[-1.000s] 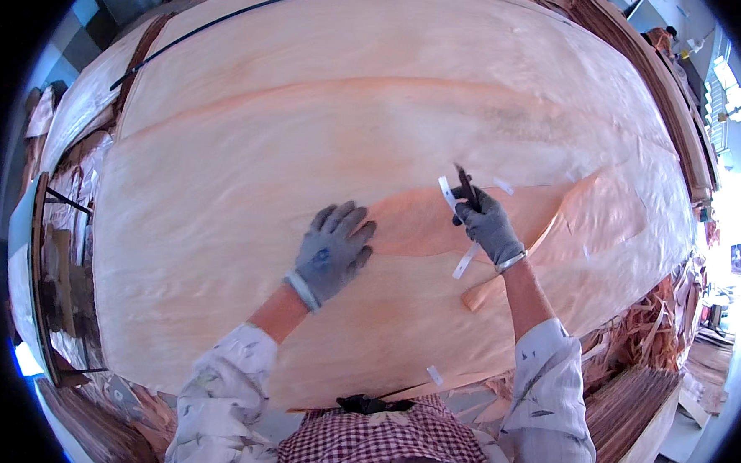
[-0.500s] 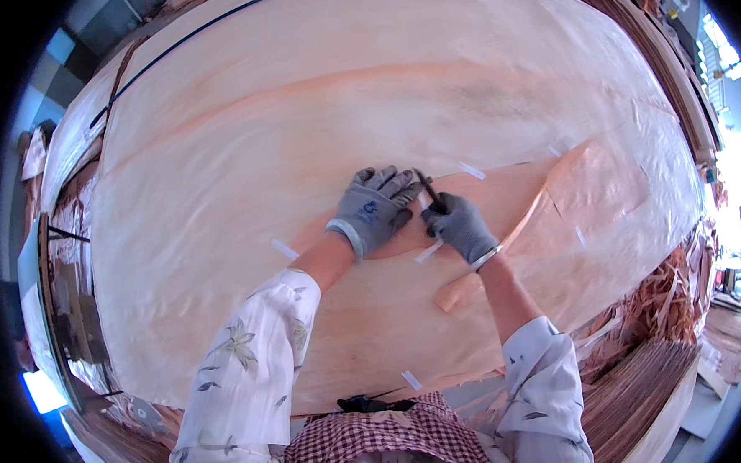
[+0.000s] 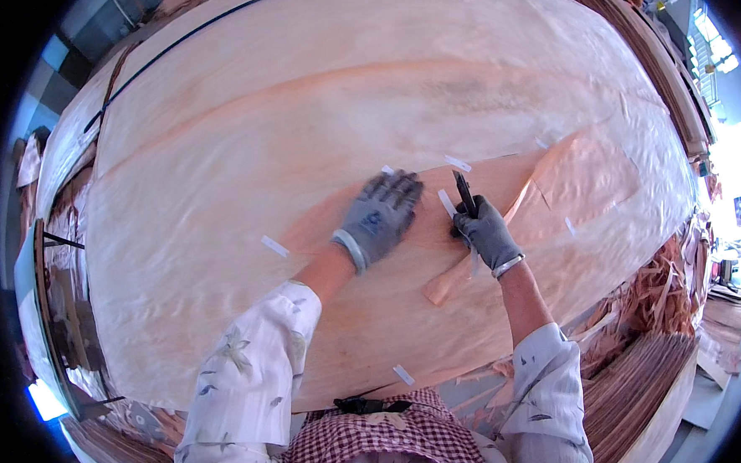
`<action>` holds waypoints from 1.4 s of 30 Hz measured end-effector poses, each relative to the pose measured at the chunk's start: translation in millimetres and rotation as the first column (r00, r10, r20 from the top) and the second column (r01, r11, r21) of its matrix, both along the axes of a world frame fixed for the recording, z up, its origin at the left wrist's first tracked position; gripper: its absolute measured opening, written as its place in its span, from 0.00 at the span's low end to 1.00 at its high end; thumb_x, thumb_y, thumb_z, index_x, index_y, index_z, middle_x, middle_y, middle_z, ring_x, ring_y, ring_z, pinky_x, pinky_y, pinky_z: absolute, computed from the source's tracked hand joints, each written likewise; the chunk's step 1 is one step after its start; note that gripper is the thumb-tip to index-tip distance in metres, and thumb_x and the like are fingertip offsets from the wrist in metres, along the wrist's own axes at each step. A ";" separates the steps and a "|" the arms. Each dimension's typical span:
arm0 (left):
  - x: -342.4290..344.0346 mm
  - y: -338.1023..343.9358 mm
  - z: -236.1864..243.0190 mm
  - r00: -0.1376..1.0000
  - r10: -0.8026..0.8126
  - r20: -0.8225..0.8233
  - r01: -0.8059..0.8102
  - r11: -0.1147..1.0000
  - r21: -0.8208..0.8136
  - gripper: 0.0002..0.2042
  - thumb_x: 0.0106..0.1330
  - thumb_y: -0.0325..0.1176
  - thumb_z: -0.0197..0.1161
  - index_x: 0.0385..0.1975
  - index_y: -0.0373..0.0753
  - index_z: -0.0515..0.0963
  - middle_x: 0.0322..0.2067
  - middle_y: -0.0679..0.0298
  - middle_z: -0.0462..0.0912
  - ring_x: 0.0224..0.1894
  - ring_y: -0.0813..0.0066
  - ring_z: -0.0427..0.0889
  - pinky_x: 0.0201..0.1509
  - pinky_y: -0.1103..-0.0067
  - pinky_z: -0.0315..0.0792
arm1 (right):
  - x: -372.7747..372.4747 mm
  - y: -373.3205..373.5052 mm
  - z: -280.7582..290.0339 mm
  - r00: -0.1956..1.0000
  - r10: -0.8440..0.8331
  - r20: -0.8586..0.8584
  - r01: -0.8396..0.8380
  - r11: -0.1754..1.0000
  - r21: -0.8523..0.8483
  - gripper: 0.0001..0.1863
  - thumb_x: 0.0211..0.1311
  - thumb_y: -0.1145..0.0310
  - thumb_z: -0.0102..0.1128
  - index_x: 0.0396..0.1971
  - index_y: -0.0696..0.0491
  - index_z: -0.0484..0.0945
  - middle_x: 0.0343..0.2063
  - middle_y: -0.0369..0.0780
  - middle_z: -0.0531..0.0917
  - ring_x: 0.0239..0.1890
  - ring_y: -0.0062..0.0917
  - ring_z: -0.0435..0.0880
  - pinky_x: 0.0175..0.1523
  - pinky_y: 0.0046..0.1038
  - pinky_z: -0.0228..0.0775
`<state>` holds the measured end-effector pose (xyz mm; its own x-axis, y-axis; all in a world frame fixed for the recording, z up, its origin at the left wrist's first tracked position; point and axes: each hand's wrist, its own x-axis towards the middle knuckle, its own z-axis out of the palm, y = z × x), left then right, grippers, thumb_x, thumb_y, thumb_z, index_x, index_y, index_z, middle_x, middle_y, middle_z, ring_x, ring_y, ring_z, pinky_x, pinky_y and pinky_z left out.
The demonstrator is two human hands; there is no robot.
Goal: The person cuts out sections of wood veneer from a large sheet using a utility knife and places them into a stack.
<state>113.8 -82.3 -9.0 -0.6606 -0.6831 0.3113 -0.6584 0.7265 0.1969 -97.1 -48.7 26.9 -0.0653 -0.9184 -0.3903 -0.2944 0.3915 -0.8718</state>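
Note:
My left hand (image 3: 377, 222), in a grey glove, presses flat with its fingers stretched out on a reddish veneer piece (image 3: 440, 181). This piece lies over a large pale veneer sheet (image 3: 222, 190). To its right, my gloved right hand (image 3: 489, 235) is closed around a dark knife (image 3: 465, 193) that points away from me. A white tape strip (image 3: 447, 204) shows beside the knife. Another short tape strip (image 3: 458, 164) sits at the piece's far edge, and one more (image 3: 388, 170) is just beyond my left fingertips. A loose veneer flap (image 3: 448, 282) curls up near my right wrist.
More tape strips, such as one at the left (image 3: 275, 246) and one near me (image 3: 403, 375), are on the pale sheet. A veneer stack (image 3: 642, 405) stands at the near right, with torn veneer scraps (image 3: 657, 280) behind it. A dark strap (image 3: 192, 38) crosses the far left.
My right hand has moved right with the knife, away from my left hand. My left hand has flattened out, and a tape strip now shows beyond its fingertips.

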 end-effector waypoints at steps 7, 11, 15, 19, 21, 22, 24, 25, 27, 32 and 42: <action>-42.5 15.0 -0.8 0.990 -0.138 -0.003 0.137 0.982 0.127 0.21 0.57 0.41 0.57 0.52 0.47 0.69 0.55 0.63 0.68 0.60 0.64 0.63 0.63 0.66 0.55 | -16.7 6.3 -17.8 0.972 0.105 -0.208 -0.092 0.993 0.070 0.06 0.53 0.73 0.56 0.29 0.59 0.71 0.19 0.35 0.76 0.21 0.18 0.76 0.26 0.20 0.68; -41.4 13.5 8.8 0.986 -0.148 0.080 0.135 0.979 0.153 0.21 0.58 0.41 0.56 0.53 0.50 0.70 0.56 0.64 0.67 0.61 0.64 0.62 0.63 0.65 0.54 | -0.9 22.6 10.0 0.998 0.063 -0.011 -0.061 0.991 0.115 0.07 0.54 0.72 0.57 0.26 0.60 0.73 0.16 0.35 0.75 0.18 0.18 0.75 0.25 0.19 0.68; -35.5 19.1 0.5 0.992 -0.115 0.054 0.107 0.986 0.126 0.21 0.58 0.39 0.54 0.54 0.49 0.69 0.58 0.62 0.65 0.61 0.60 0.61 0.63 0.64 0.53 | 11.3 47.9 18.4 0.978 0.122 0.171 -0.140 0.986 0.094 0.09 0.58 0.69 0.56 0.36 0.58 0.74 0.18 0.34 0.76 0.19 0.15 0.75 0.24 0.18 0.67; -3.4 31.3 0.8 0.986 0.076 -0.146 -0.055 0.988 0.146 0.22 0.59 0.33 0.51 0.56 0.43 0.67 0.58 0.56 0.64 0.61 0.54 0.61 0.64 0.63 0.53 | 2.2 49.3 2.3 0.974 0.106 0.200 -0.113 0.993 0.025 0.16 0.59 0.69 0.52 0.47 0.57 0.71 0.23 0.35 0.79 0.25 0.15 0.79 0.24 0.17 0.67; 26.2 50.3 2.2 0.938 0.270 -0.218 -0.237 0.957 0.167 0.24 0.58 0.27 0.50 0.57 0.35 0.63 0.58 0.50 0.63 0.60 0.51 0.61 0.64 0.64 0.53 | 16.3 47.8 8.3 0.959 0.110 0.262 -0.119 0.993 0.017 0.16 0.59 0.70 0.52 0.48 0.56 0.71 0.24 0.36 0.79 0.24 0.15 0.78 0.24 0.17 0.67; 30.2 60.8 -1.0 0.934 0.272 -0.231 -0.234 0.956 0.178 0.24 0.58 0.27 0.50 0.57 0.34 0.63 0.58 0.50 0.64 0.60 0.52 0.61 0.64 0.64 0.53 | 22.9 46.6 10.2 0.950 0.114 0.291 -0.123 0.992 0.013 0.17 0.59 0.70 0.52 0.49 0.56 0.71 0.25 0.36 0.79 0.24 0.15 0.78 0.24 0.17 0.67; 35.3 76.9 2.5 0.927 0.269 -0.261 -0.221 0.955 0.198 0.24 0.57 0.27 0.51 0.57 0.32 0.62 0.57 0.50 0.64 0.60 0.52 0.61 0.64 0.64 0.53 | 26.8 43.7 -4.9 0.939 0.167 0.299 -0.162 0.986 -0.042 0.15 0.57 0.73 0.53 0.46 0.58 0.69 0.25 0.39 0.79 0.23 0.17 0.78 0.23 0.17 0.66; 28.0 82.8 4.2 0.946 0.221 -0.237 -0.179 0.966 0.188 0.25 0.57 0.28 0.53 0.57 0.31 0.61 0.57 0.50 0.64 0.61 0.55 0.61 0.64 0.64 0.53 | 26.4 42.9 -16.3 0.953 0.156 0.259 -0.157 0.987 -0.018 0.15 0.57 0.73 0.53 0.44 0.58 0.68 0.24 0.39 0.79 0.23 0.17 0.78 0.22 0.18 0.66; 18.5 89.4 5.1 0.975 0.110 -0.194 -0.078 0.984 0.162 0.25 0.56 0.30 0.55 0.56 0.31 0.62 0.57 0.50 0.64 0.61 0.56 0.62 0.64 0.64 0.52 | 32.7 39.8 -13.7 0.968 0.168 0.186 -0.179 0.983 0.043 0.14 0.55 0.74 0.55 0.40 0.59 0.65 0.23 0.41 0.78 0.22 0.20 0.79 0.22 0.20 0.67; 5.0 89.8 4.9 0.997 0.073 -0.018 -0.068 0.980 0.185 0.24 0.56 0.39 0.58 0.54 0.42 0.68 0.56 0.60 0.67 0.60 0.63 0.62 0.63 0.65 0.53 | 31.4 45.1 -12.0 0.884 0.292 -0.365 -0.319 0.948 -0.015 0.10 0.54 0.70 0.56 0.30 0.60 0.69 0.19 0.40 0.78 0.22 0.23 0.80 0.21 0.23 0.68; 12.5 86.1 -6.7 0.995 0.089 -0.051 -0.077 0.979 0.187 0.22 0.55 0.36 0.56 0.52 0.47 0.68 0.52 0.63 0.70 0.58 0.64 0.64 0.61 0.64 0.56 | 72.4 61.8 25.5 0.911 0.408 0.055 -0.410 0.912 0.033 0.13 0.57 0.67 0.56 0.39 0.60 0.75 0.20 0.38 0.78 0.21 0.18 0.76 0.24 0.21 0.68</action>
<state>126.3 3.9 -15.6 -0.5834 -0.7841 0.2117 -0.6980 0.6173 0.3629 -24.6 13.1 52.4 0.3310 -0.8434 -0.4232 -0.3970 0.2824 -0.8733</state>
